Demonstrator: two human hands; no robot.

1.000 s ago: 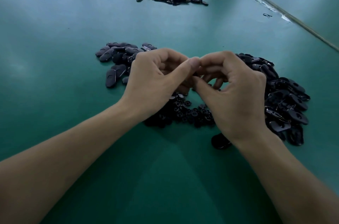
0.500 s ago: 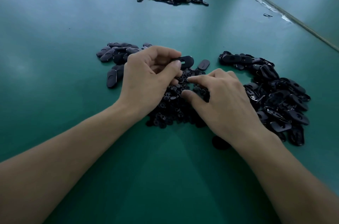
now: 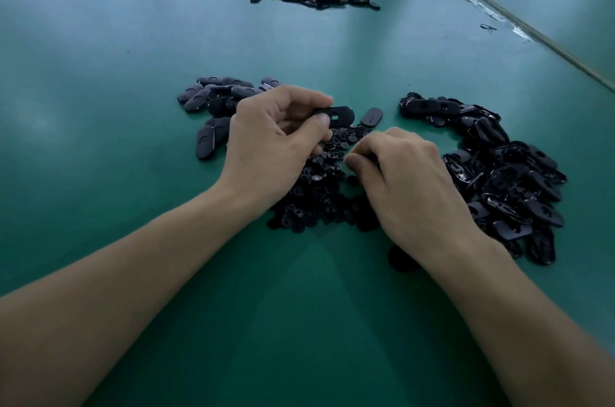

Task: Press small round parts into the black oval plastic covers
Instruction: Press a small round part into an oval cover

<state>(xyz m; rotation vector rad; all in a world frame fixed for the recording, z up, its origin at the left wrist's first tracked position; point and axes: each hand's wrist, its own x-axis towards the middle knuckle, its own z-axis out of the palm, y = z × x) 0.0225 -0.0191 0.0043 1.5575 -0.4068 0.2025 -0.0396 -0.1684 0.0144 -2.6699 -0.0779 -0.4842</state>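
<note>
Right hand [image 3: 409, 187], closest to the bench's [image 3: 100, 140] near edge. A second ago it met the left; now it is down in the heap of small round parts [image 3: 316, 197], thumb and forefinger drawn together. Whether they hold a part, I cannot tell. Left hand [image 3: 273, 140] pinches one oval cover [image 3: 339, 116] over the heap's far side. My reading: the next part is being fetched. The cover piles [image 3: 506, 180] lie rightward. No legible markings.
</note>
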